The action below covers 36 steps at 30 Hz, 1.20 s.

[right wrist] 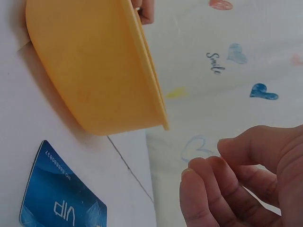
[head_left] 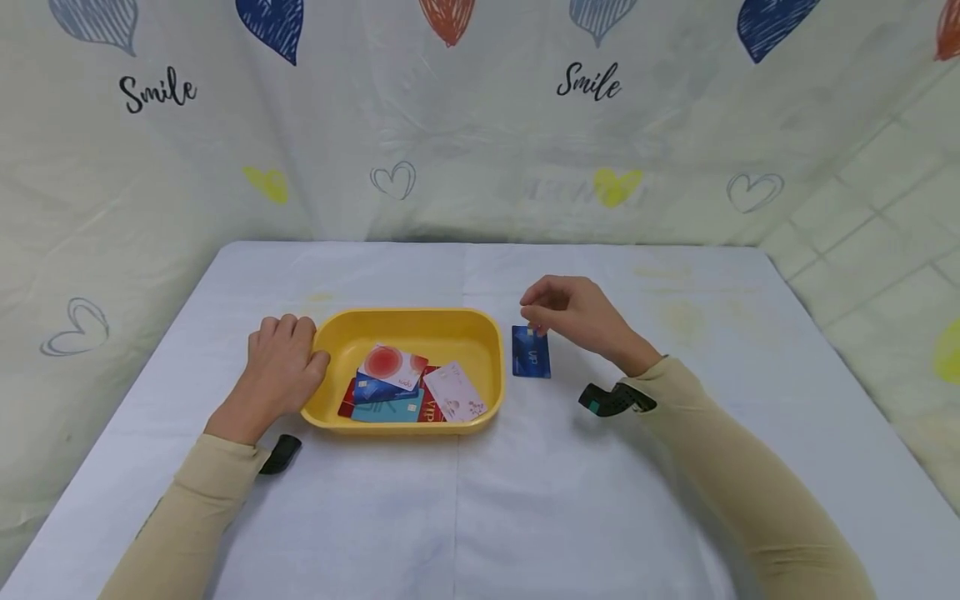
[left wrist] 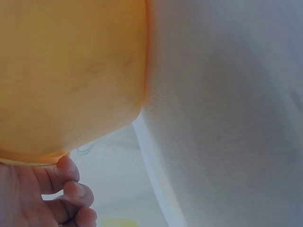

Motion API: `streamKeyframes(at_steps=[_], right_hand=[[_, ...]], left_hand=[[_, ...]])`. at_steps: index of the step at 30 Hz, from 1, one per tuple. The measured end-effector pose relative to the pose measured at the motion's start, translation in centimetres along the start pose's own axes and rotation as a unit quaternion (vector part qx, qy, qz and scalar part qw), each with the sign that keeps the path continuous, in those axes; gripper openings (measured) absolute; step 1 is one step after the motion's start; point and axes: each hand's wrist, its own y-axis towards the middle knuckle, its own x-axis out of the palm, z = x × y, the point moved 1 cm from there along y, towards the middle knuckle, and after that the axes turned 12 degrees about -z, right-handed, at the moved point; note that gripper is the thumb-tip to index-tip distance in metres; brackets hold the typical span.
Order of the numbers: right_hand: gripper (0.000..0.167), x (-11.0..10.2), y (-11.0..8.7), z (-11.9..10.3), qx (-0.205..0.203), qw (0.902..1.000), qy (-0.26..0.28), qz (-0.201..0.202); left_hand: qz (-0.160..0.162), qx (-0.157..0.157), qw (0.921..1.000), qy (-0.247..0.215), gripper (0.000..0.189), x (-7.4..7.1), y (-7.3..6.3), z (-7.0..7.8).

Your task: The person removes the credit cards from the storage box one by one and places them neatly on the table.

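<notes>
Cards already lie in the yellow tray (head_left: 480, 333), and one blue VIP card (head_left: 531, 352) sits flat on the table (head_left: 525, 500) just beside its right wall. My right hand (head_left: 577, 317) hovers over that card's far edge, fingers loosely curled, holding nothing. My left hand (head_left: 281, 371) rests against the tray's left rim, steadying it. Next I judge I must pinch the card's edge and lift.
</notes>
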Motion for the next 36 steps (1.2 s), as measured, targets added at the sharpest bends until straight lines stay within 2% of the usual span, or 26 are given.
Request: streamKeyframes(at_steps=[7, 20, 27, 36], right_hand=[[0.017, 0.0, -0.1, -1.9, -0.043, 0.9991, 0.001, 0.0], [0.018, 0.6, 0.0, -5.2, -0.111, 0.9937, -0.008, -0.01], [0.016, 1.2, 0.1, -6.1, -0.135, 0.9903, -0.01, -0.032], [0.015, 2.2, 1.1, -6.7, -0.137, 0.9886, -0.025, -0.056]], left_hand=[[0.008, 0.0, 1.0, -0.004, 0.024, -0.2, -0.1, 0.0], [0.004, -0.004, 1.0, 0.0, 0.024, -0.2, -0.3, 0.4], [0.0, 0.003, 1.0, 0.006, 0.024, -0.1, -0.3, 0.6], [0.0, 0.007, 0.9999, 0.01, 0.024, -0.1, -0.2, 0.6]])
